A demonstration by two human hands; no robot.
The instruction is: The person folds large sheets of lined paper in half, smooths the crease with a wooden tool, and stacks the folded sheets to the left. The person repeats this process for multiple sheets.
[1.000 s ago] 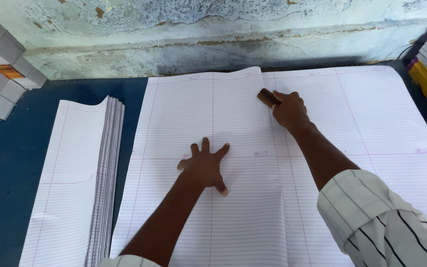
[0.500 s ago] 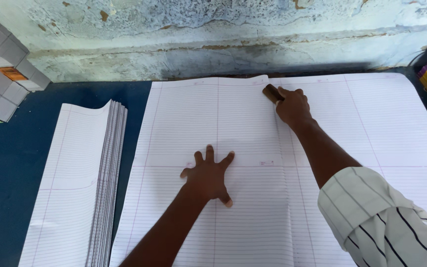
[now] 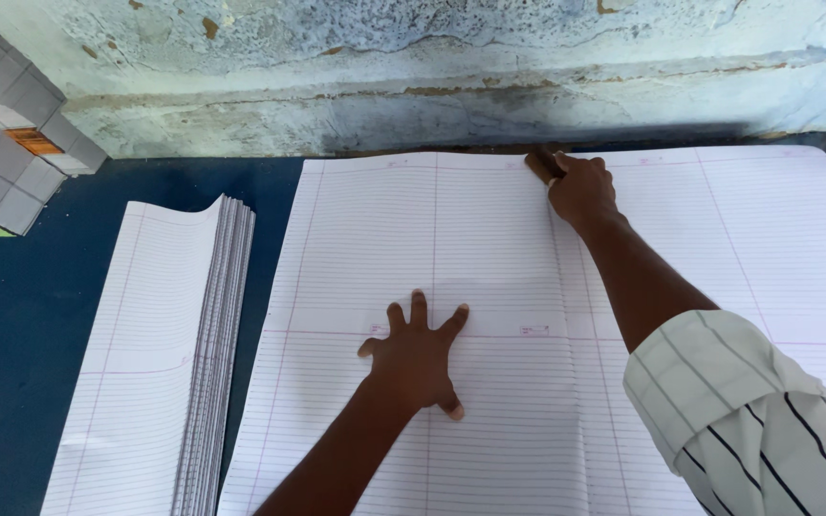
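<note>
Left hand [image 3: 415,355] splayed flat, fingers wide, holding nothing, just pinning the big white ruled paper sheet [image 3: 489,248] to the blue table [image 3: 11,315]. Right hand [image 3: 580,189] curled tight round a small brown wooden block [image 3: 539,164] at the sheet's far edge, probably pressing the fold flat.

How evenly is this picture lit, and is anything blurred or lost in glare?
Head view: soft, even daylight; the ruled sheet shows crisp lines without glare; only faint shadows lie under the left hand and the right hand; the striped sleeve, close to the camera, looks slightly soft.
</note>
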